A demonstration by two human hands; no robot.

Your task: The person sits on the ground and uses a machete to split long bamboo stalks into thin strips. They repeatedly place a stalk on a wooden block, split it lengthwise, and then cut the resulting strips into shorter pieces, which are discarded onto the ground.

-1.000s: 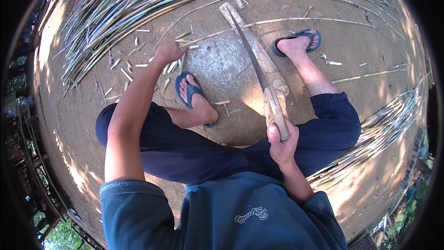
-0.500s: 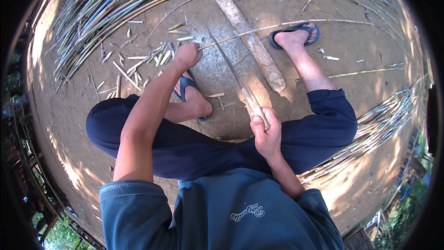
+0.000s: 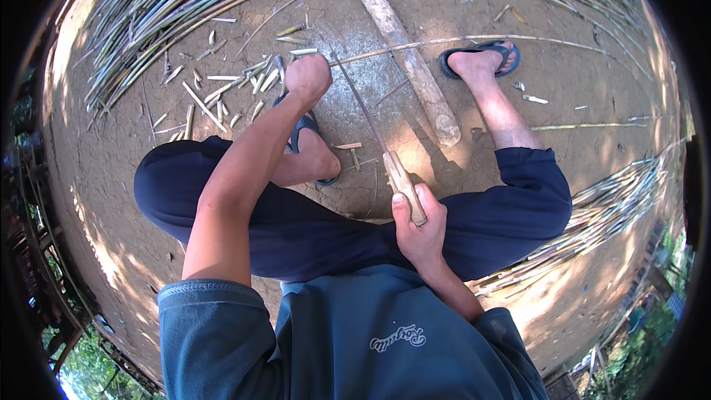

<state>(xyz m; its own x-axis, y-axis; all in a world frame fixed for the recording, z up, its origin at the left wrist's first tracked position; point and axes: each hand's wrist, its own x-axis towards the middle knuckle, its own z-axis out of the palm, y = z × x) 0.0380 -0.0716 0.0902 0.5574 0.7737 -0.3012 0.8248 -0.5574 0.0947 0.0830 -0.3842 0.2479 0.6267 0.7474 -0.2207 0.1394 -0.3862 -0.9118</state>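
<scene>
My left hand (image 3: 308, 78) is closed on the near end of a long thin cane (image 3: 437, 43), its knuckles up. From that fist the cane stretches right across a short log (image 3: 415, 67) and past my right foot. My right hand (image 3: 421, 226) grips the wooden handle of a long narrow-bladed knife (image 3: 369, 117), thumb lying along the handle. The blade slants away to the upper left and crosses the cane just beside my left fist. Whether its edge touches the cane, I cannot tell.
Short cut cane pieces (image 3: 222, 89) litter the ground left of my left foot in its dark sandal (image 3: 302, 133). A big heap of long canes (image 3: 185, 18) curves along the far side. Another bundle (image 3: 592, 211) lies beyond my right knee. Packed, cracked earth surrounds me.
The knife blade has come closer to my left fist along the cane. My left hand has rolled so that more of its back shows. My view has shifted slightly.
</scene>
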